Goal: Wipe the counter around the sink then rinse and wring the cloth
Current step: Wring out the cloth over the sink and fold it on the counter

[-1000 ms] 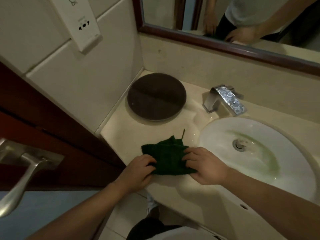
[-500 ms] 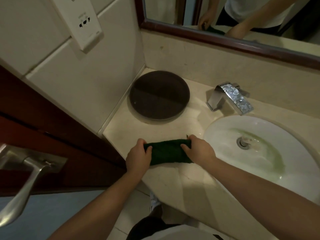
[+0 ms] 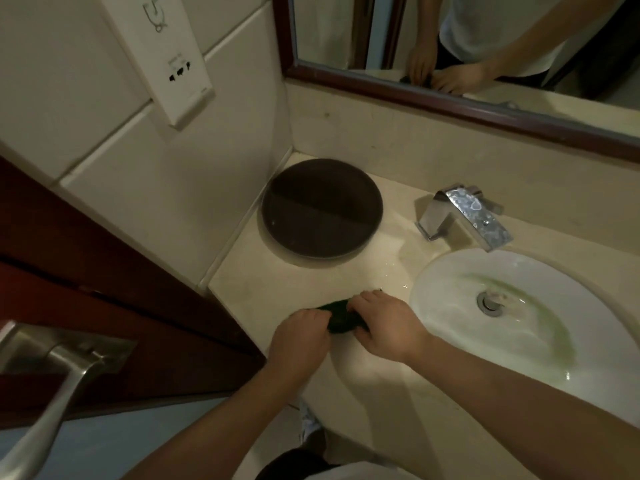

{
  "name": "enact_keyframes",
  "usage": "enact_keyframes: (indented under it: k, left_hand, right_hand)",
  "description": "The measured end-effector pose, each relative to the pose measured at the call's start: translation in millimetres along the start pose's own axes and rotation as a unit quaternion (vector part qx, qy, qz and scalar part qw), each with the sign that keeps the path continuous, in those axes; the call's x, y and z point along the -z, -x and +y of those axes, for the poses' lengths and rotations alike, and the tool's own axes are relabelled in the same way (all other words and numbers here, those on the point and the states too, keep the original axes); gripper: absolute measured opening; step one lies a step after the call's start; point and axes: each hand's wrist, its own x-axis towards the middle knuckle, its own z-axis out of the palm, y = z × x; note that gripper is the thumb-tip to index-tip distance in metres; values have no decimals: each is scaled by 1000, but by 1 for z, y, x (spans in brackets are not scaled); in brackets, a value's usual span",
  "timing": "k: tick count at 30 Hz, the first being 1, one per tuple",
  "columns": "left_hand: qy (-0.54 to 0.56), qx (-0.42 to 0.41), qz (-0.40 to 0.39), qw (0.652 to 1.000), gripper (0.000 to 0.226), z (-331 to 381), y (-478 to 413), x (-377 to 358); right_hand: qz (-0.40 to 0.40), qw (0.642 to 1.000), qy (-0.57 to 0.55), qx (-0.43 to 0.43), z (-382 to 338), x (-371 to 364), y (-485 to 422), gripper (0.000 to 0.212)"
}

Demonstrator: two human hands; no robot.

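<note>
A dark green cloth (image 3: 341, 315) lies folded small on the beige counter (image 3: 277, 282), left of the white oval sink (image 3: 450, 271). My left hand (image 3: 300, 337) grips its left end and my right hand (image 3: 384, 323) covers its right end, fingers curled over it. Only a narrow strip of cloth shows between the hands. The sink bowl has a greenish stain running from the drain (image 3: 488, 303). A chrome faucet (image 3: 467, 216) stands behind the sink.
A round dark brown tray (image 3: 322, 209) sits in the counter's back left corner. A tiled wall with a white socket plate (image 3: 166, 57) rises at left. A wood-framed mirror (image 3: 450, 102) hangs above. A red-brown door with a metal handle (image 3: 59, 375) is at lower left.
The cloth has gone from a broad spread square to a narrow folded bundle. Both hands have come closer together over it.
</note>
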Motion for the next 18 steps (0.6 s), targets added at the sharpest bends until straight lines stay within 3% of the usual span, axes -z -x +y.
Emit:
enact_keyframes:
  k: [3, 6, 9, 12, 14, 18]
  left_hand:
    - [167, 98, 9, 981, 15, -11, -16, 22]
    - [397, 242, 29, 885, 9, -22, -40, 40]
    - [539, 315, 57, 779, 14, -27, -63, 51]
    - [589, 339, 44, 732, 16, -28, -89, 54]
    - [593, 351, 48, 723, 14, -26, -110, 52]
    - [541, 363, 62, 756, 14, -21, -151, 42]
  right_hand:
    - [-15, 983, -149, -107, -2, 30, -21, 22]
    - [2, 939, -259, -227, 11, 55, -50, 27]
    - [63, 851, -401, -334, 28, 70, -82, 35]
    - [81, 773, -505, -375, 40, 91, -115, 42]
    - [82, 774, -498, -383, 49, 103, -138, 44]
    - [108, 839, -365, -388, 66, 107, -180, 41]
